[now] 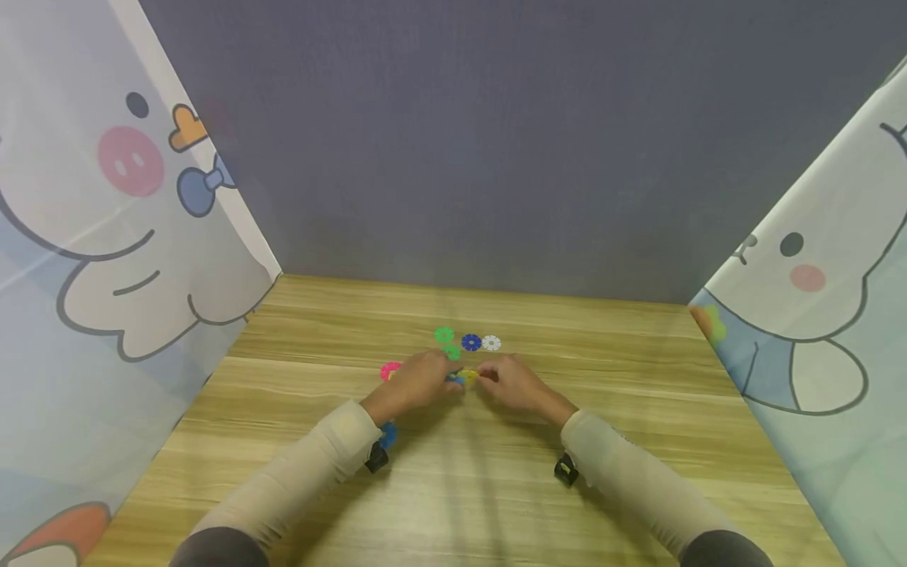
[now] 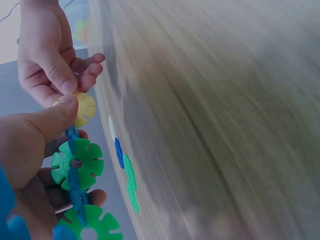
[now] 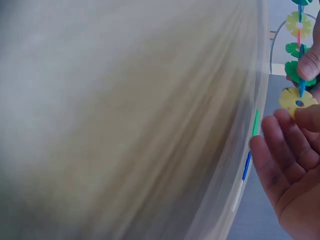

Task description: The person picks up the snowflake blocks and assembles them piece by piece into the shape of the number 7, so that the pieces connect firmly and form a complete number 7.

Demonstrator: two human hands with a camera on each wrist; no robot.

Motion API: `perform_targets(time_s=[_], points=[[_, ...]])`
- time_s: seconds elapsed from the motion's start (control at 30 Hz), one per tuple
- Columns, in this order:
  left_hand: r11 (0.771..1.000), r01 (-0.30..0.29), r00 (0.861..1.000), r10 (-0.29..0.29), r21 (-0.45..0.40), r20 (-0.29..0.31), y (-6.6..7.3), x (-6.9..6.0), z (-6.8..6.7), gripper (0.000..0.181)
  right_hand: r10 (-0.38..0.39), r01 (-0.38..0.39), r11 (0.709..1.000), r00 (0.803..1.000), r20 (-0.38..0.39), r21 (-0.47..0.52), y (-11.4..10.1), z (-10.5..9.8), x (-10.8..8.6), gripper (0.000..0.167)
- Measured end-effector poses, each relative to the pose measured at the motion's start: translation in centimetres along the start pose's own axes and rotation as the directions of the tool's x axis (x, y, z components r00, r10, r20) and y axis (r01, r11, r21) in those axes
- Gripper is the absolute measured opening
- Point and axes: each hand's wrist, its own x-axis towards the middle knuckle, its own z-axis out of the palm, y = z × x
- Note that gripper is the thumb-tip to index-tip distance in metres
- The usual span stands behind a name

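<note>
You hold on from both sides

Your left hand [image 1: 423, 380] grips the chain of coloured discs [image 2: 90, 166], while your right hand [image 1: 516, 383] pinches the yellow disc [image 3: 287, 98] at its end, at your left hand's 3 o'clock. Beyond it on the desk [image 1: 510, 504], two green discs [image 1: 438, 335] lie toward 11 o'clock, a dark blue disc [image 1: 465, 343] at 12 and a white disc [image 1: 485, 343] at 1

My left hand [image 1: 423, 379] gripped a chain of flat, notched plastic flower discs [image 2: 90, 164], green, blue, yellow and pink, set crosswise to one another. At its end, my right hand [image 1: 516, 382] pinched a yellow plastic flower disc [image 2: 86, 110], holed at the centre, its rim meeting a blue plastic disc [image 2: 72, 143].
</note>
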Motion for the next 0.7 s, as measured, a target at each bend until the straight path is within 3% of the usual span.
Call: perform_targets(time_s=[0.3,0.53,0.7], points=[[1.000,0.005,1.000,-0.005,0.013,-0.008,-0.6,-0.8,-0.1,0.034,0.045,-0.045,0.999,0.997,0.055,0.001,0.1,-0.5,0.4,0.021],[0.999,-0.023,0.999,0.025,0.039,-0.041,-1.0,-1.0,0.0,0.030,0.005,-0.006,0.998,1.000,-0.011,-0.067,0.8,-1.0,1.6,0.020],[0.999,-0.024,0.999,0.025,0.046,-0.037,-1.2,-1.0,0.0,0.034,0.050,-0.054,0.994,0.998,-0.037,-0.098,1.4,-1.5,2.5,0.018]])
